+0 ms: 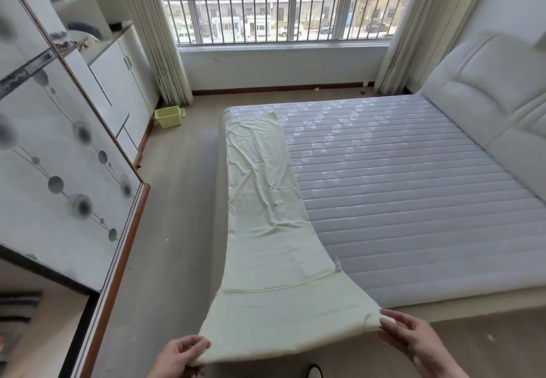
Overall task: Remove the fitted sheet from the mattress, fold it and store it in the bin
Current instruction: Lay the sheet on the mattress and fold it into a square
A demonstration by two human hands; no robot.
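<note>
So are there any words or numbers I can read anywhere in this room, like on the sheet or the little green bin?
None can be read.
Pale yellow folded fitted sheet: plain; a small white tag at its edge is too small to read.
Light green plastic bin: no label shows.
Grey quilted mattress: faint pale printed marks, too blurred to tell if they are letters.
Frosted glass wardrobe door: only circles and lines.

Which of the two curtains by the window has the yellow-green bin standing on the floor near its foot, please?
The left curtain, beside the white cabinets; the bin stands just by its foot. The right curtain hangs by the headboard.
</note>
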